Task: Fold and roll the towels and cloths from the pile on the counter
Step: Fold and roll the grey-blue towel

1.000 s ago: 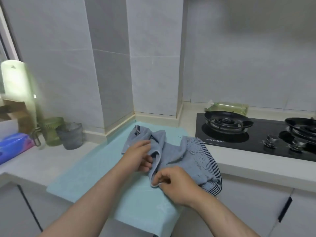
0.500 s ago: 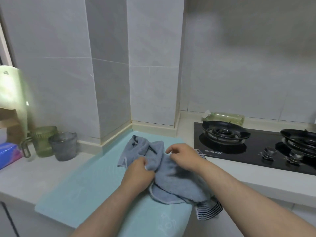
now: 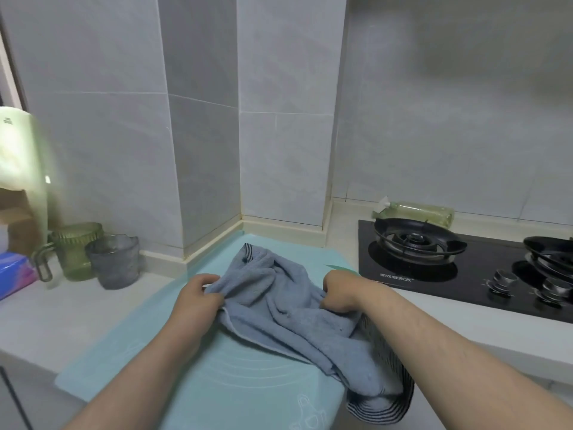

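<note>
One blue towel [image 3: 291, 308], two gripping hands, left hand [image 3: 198, 301], right hand [image 3: 339, 290]

Counts on the kitchen counter [image 3: 77, 308], kind by kind.
One blue-grey towel [image 3: 288, 308] and one pale teal mat [image 3: 217, 383]; two hands, the left hand [image 3: 195, 301] and the right hand [image 3: 341, 291]; two cups, one green glass mug [image 3: 77, 249] and one grey glass cup [image 3: 114, 262]; one black gas hob [image 3: 465, 274] with two burners, a whole burner [image 3: 415, 240] and a cropped burner [image 3: 555, 256], and two knobs, a first knob [image 3: 504, 279] and a second knob [image 3: 556, 288]; one plastic bottle [image 3: 418, 211]; one blue packet [image 3: 12, 271].
</note>
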The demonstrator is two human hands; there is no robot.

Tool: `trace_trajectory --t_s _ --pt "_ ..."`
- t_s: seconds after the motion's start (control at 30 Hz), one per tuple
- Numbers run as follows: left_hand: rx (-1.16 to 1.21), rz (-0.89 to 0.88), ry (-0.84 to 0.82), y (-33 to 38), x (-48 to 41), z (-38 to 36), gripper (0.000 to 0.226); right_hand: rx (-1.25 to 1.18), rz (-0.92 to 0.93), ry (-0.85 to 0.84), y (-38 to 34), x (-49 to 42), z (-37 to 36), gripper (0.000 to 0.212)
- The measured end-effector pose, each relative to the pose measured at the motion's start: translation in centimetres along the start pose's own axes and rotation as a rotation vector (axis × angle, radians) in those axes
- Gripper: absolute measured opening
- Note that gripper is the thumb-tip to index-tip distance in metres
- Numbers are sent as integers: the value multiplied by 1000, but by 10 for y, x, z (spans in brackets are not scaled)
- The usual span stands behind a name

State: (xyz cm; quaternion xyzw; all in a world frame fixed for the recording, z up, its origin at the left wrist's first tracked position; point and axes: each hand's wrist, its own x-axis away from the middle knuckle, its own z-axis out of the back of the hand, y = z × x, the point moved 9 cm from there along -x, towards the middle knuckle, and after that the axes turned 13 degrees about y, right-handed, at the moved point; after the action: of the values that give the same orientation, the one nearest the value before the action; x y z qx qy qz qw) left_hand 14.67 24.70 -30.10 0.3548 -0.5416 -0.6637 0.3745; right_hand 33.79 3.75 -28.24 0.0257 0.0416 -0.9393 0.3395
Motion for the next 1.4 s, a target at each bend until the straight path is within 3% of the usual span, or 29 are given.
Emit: trace_trajectory --t_s 0.07,0.13,0.23,0.3,0.37,0.43,0.5,0.6,0.7,0.9,1.0,1.07,1.13,1.2,1.27,1.4 --pt "52 79 12 -5 1 3 22 -71 1 -32 2 6 4 24" --pt "24 168 -80 -11 10 -5 33 -289 -34 -71 4 12 9 23" --pt "-347 107 -218 -6 27 -11 52 -615 -94 -98 12 18 15 12" --pt "-522 63 -267 -1 37 -14 43 -636 -83 -98 17 21 18 7" --pt "-545 57 -261 3 41 -14 30 -628 -74 -68 21 24 21 10" --pt "-421 72 -270 9 43 -14 25 -682 -87 -11 26 25 27 14" --pt "-98 163 -317 19 50 -20 18 -800 -104 58 30 27 36 13" --pt "346 347 -391 37 60 -30 21 -1113 -154 133 32 28 50 4" --pt "576 471 -429 51 63 -38 24 -1447 -201 165 34 28 66 10" --pt "487 353 -457 97 78 -45 29 -1742 -196 288 36 38 121 21" --pt "455 283 -362 137 73 -32 17 -1812 -237 371 48 46 148 18" --pt "567 326 -280 160 64 -20 16 -1859 -273 429 59 51 164 17" --pt "574 334 -307 177 67 -15 11 -1906 -281 464 65 58 180 18" --pt "432 258 -383 191 78 -15 5 -1934 -267 474 66 64 195 18" --pt "386 228 -423 197 90 -20 19 -1950 -265 484 66 72 207 18" --pt "589 332 -374 212 95 -23 19 -1872 -234 521 64 87 229 16"
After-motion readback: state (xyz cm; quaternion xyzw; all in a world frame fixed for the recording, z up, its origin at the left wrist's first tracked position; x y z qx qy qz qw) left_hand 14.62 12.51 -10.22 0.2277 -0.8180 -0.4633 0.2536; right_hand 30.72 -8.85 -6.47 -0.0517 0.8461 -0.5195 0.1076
